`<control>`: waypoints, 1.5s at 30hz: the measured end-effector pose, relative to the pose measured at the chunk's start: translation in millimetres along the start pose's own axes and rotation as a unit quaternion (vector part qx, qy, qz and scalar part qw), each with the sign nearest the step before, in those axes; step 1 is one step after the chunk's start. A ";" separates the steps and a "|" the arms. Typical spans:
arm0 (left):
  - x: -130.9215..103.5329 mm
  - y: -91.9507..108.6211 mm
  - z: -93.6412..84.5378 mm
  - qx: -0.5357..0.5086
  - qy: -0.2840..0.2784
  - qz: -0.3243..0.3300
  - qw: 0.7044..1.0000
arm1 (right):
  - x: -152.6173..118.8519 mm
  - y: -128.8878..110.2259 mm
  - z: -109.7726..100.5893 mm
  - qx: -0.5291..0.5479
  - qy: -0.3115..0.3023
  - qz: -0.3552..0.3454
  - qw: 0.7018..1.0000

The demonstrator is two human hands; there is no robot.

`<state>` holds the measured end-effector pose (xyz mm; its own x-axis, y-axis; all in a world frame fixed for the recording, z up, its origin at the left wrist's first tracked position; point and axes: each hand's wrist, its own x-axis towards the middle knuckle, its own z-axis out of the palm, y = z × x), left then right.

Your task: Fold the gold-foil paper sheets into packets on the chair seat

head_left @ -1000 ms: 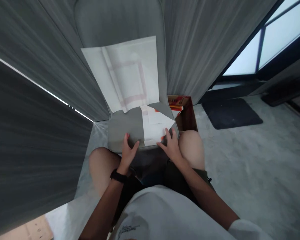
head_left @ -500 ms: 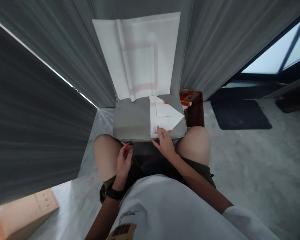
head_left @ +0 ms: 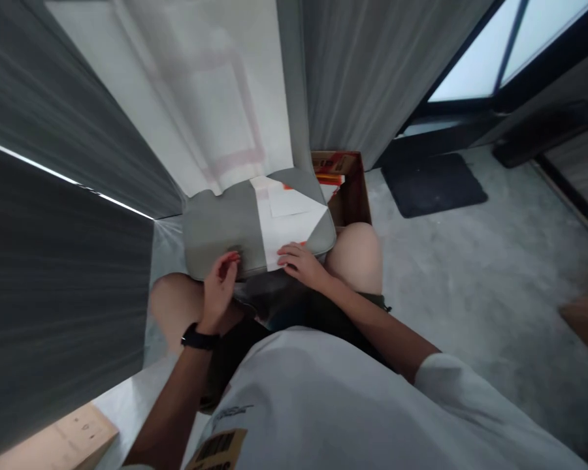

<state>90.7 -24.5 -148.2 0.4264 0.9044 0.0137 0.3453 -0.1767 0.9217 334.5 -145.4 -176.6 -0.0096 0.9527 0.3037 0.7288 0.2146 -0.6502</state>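
Observation:
On the grey chair seat [head_left: 220, 228] lies a folded white paper [head_left: 294, 222], pointed at its right end and marked with small orange patches. A smaller white flap or sheet shows on top of it; I cannot tell which. My right hand [head_left: 301, 262] rests at the paper's front edge, fingers stretched over it and not gripping. Over the front of the seat, left of the paper, my left hand [head_left: 220, 281] is closed in a pinch on a small red object [head_left: 232, 256]. Blur and the fingers hide its exact kind.
A large creased white sheet [head_left: 210, 98] leans on the chair's backrest. Right of the chair stands an open red-brown box [head_left: 355, 189] with papers inside. Grey curtains [head_left: 362, 72] hang around. A dark mat [head_left: 434, 186] lies on the floor, and a cardboard box [head_left: 73, 437] sits lower left.
My left hand has risen from beside the knee to over the seat's front edge. My right hand stays at the paper, its fingers now pointing more to the left. The view has shifted.

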 end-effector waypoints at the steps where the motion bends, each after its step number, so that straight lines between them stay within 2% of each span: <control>1: 9.0 -1.3 0.7 0.009 -0.008 0.009 1.000 | 0.3 0.6 -4.3 0.010 -0.010 -0.012 1.000; 6: 50.4 -6.4 2.7 0.068 -0.068 0.052 0.994 | -8.0 5.1 -35.7 0.028 -0.072 -0.042 0.996; 9: 72.4 -5.0 -0.5 0.130 -0.088 0.110 0.981 | -20.6 10.7 -60.5 0.030 -0.070 -0.033 0.997; 12: 95.2 -3.7 -4.0 0.181 -0.079 0.160 0.967 | -39.5 13.9 -82.3 0.018 -0.056 0.016 0.998; 14: 111.4 -3.9 -3.3 0.194 -0.088 0.179 0.960 | -54.8 12.6 -88.0 0.009 -0.018 0.075 0.997; 16: 126.7 -4.4 0.6 0.193 -0.116 0.199 0.954 | -69.1 9.0 -82.9 0.015 0.083 0.174 0.981; 17: 133.0 -4.6 3.3 0.192 -0.137 0.211 0.949 | -74.7 6.6 -76.7 0.029 0.154 0.242 0.958; 18: 138.1 -4.6 6.2 0.194 -0.162 0.224 0.941 | -78.7 4.1 -69.0 0.056 0.228 0.317 0.919; 20: 144.0 -4.6 11.1 0.209 -0.211 0.255 0.920 | -81.3 -1.5 -52.5 0.164 0.337 0.455 0.808; 22: 144.3 -5.2 14.1 0.230 -0.239 0.290 0.898 | -77.3 -7.6 -40.7 0.313 0.363 0.528 0.701; 23: 142.7 -6.1 14.7 0.237 -0.243 0.304 0.890 | -73.6 -10.6 -37.9 0.380 0.356 0.539 0.662; 24: 140.1 -7.3 14.9 0.241 -0.242 0.315 0.886 | -69.3 -13.4 -37.3 0.432 0.347 0.539 0.634; 26: 132.6 -10.2 14.5 0.246 -0.236 0.325 0.882 | -60.8 -17.4 -41.3 0.477 0.341 0.534 0.609; 29: 114.2 -14.3 12.9 0.267 -0.232 0.331 0.875 | -52.2 -17.5 -51.6 0.442 0.348 0.552 0.616; 34: 54.7 -15.7 3.7 0.306 -0.194 0.328 0.872 | -49.4 -10.2 -58.7 0.322 0.331 0.552 0.695; 37: 13.4 -16.2 -4.7 0.334 -0.177 0.327 0.866 | -50.1 -8.5 -59.1 0.298 0.312 0.541 0.722; 39: -2.9 -16.9 -8.1 0.346 -0.173 0.330 0.861 | -50.3 -8.9 -59.4 0.298 0.302 0.529 0.735; 41: -5.6 -17.6 -9.1 0.351 -0.170 0.330 0.860 | -50.4 -10.1 -60.1 0.297 0.290 0.508 0.754; 45: 13.2 -17.4 -7.8 0.372 -0.161 0.328 0.853 | -53.8 -14.5 -62.4 0.281 0.274 0.471 0.790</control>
<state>83.8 -6.5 -161.0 0.8985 0.3830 0.2146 0.3272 -0.9101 0.2543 367.2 -213.2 -140.1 0.7657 0.5444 -0.3427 -0.1839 -0.3253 -0.9276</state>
